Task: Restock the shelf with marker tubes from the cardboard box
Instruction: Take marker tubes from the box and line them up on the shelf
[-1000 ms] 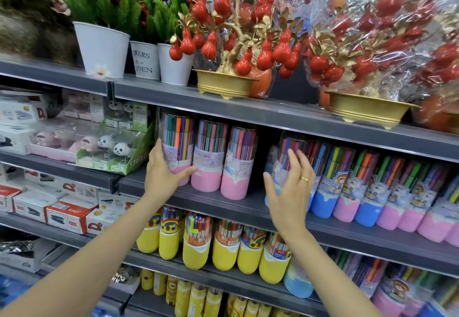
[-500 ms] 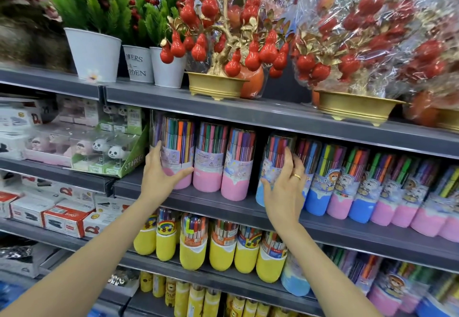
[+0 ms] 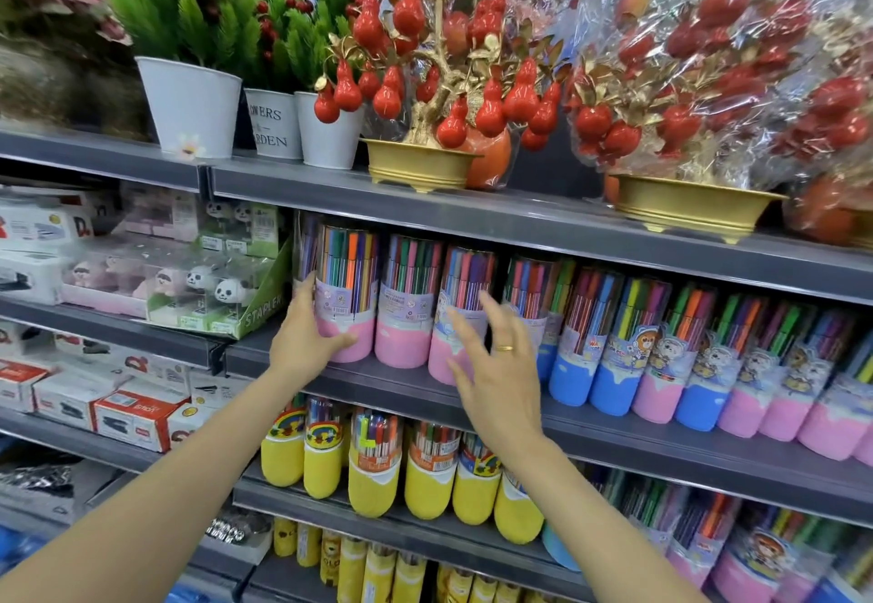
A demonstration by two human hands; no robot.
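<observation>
From the head camera, the left hand (image 3: 307,338) wraps its fingers and thumb around the lower part of the leftmost pink-based marker tube (image 3: 347,293), which stands upright at the left end of the grey middle shelf (image 3: 614,432). Two more pink-based tubes (image 3: 410,302) stand just beside it, side by side. The right hand (image 3: 496,366) is raised in front of the third of these, its fingers spread and relaxed, grasping nothing (whether the fingertips touch that tube cannot be told, as the hand is blurred); a gold ring (image 3: 503,348) sits on one finger. To the right, the row goes on with blue-based tubes (image 3: 574,347) and further pink ones, all upright and packed close. The shelf below carries yellow-based tubes (image 3: 427,475), also upright. On the top shelf stand white pots of green plants (image 3: 193,106) and gold bowls with red fruit trees (image 3: 420,163), some wrapped in clear film. To the left are panda staplers in clear packs (image 3: 208,281) and red-and-white boxes (image 3: 132,418).
</observation>
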